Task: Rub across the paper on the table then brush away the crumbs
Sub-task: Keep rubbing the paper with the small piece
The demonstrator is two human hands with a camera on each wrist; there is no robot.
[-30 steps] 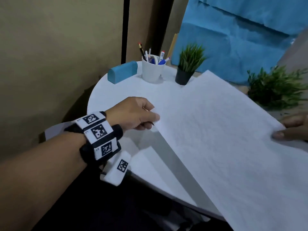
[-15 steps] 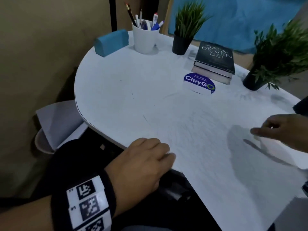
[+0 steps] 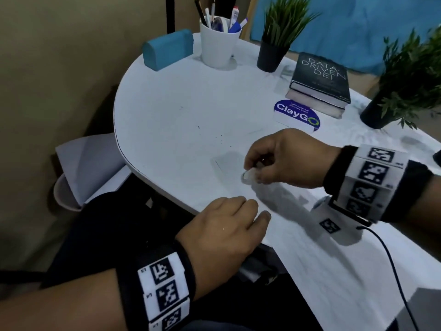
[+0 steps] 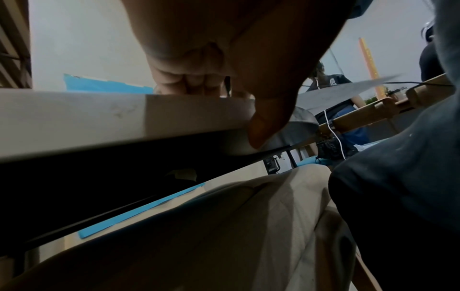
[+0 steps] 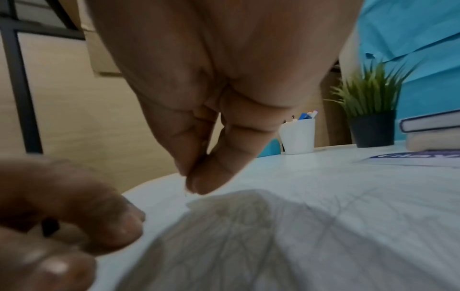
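A large white sheet of paper lies on the round white table and hangs over its near right edge. My left hand holds the sheet at the table's near edge, fingers on top. In the left wrist view the thumb presses the overhanging paper from below. My right hand hovers just over the paper's left part, fingers curled. It pinches a small pale thing that looks like an eraser. Thumb and finger meet in the right wrist view, low over the paper.
At the back stand a blue case, a white pen cup and a potted plant. A dark book, a ClayGo card and a second plant are at right. Dark specks dot the table.
The paper, lifted a second ago, now lies flat on the table. My right hand came from the sheet's right edge to its left part. My left hand stays at the near edge.
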